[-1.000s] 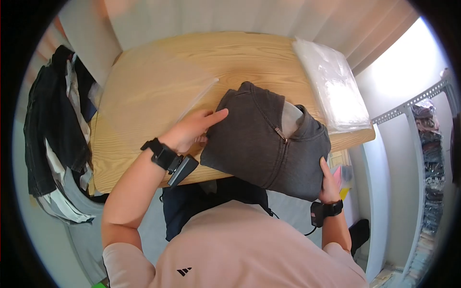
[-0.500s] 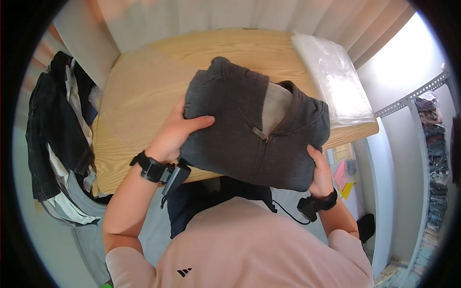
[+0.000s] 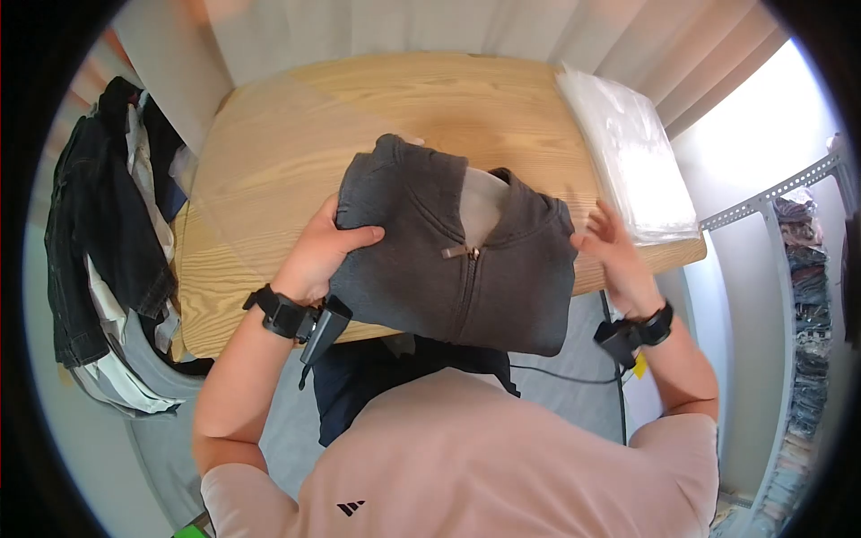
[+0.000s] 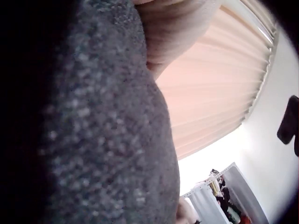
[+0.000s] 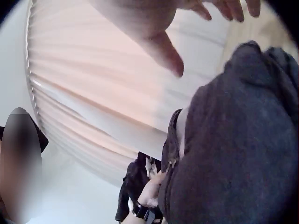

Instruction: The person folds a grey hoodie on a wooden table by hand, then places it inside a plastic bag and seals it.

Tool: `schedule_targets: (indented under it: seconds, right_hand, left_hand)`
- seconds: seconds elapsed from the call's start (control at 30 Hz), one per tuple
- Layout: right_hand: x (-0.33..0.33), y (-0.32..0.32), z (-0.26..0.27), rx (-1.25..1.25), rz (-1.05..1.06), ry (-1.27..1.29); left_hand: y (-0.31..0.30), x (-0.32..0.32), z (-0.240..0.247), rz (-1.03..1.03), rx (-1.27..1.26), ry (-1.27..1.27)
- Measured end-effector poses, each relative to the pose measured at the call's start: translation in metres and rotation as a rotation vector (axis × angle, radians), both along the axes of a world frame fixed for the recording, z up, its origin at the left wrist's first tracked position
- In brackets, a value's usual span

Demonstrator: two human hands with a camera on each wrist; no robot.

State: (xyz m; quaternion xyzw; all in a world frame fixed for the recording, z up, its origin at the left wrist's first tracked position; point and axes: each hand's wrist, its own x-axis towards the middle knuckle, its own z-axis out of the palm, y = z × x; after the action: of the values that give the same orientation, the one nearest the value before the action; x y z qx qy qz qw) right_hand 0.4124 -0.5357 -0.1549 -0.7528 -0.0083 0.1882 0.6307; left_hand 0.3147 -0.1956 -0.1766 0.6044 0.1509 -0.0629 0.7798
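Note:
A dark grey zip-up jacket (image 3: 404,269), folded into a bundle with its collar and zip pull facing up, is held over the table's front edge. My left hand (image 3: 316,255) grips its left side, thumb on top and the other fingers hidden beneath. To the jacket's right, my right hand (image 3: 621,264) is off the cloth, its fingers spread and loosely bent. The right wrist view shows that hand's thumb and fingertips apart from the jacket (image 5: 247,140). Close grey fabric (image 4: 117,130) fills much of the left wrist view.
On the wooden table (image 3: 484,99), a clear plastic bag (image 3: 269,161) lies flat at the left. A stack of clear plastic bags (image 3: 632,161) lies at the right edge. Dark and white clothes (image 3: 103,224) hang at far left. A metal rack (image 3: 780,202) with packed garments stands at right.
My left hand has taken a full grip on the jacket's left side, and the bundle has shifted left. My right hand has let go of its right edge and moved away up and right.

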Motion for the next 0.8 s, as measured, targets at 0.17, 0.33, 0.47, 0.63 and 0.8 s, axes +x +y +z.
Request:
schedule_targets:
  seconds: [0.17,0.33,0.47,0.63,0.8]
  right_hand:
    - [0.025,0.042,0.063,-0.329,0.565,-0.235]
    - [0.048,0.099,0.047,-0.427,0.806,-0.392]
    - [0.081,0.128,0.017,-0.434,1.06,-0.515]
    - [0.084,0.156,0.03,-0.297,1.302,-0.419]
    - [0.089,0.162,0.03,-0.447,1.279,-0.215]
  left_hand:
    - [-0.015,-0.01,0.004,0.051,0.142,-0.257]
    - [-0.019,-0.019,0.012,0.056,0.369,-0.377]
    - [-0.01,-0.025,0.002,0.035,0.245,-0.394]
    - [0.003,-0.027,-0.002,-0.001,0.302,-0.458]
    - [0.005,-0.025,0.004,0.029,0.294,-0.406]
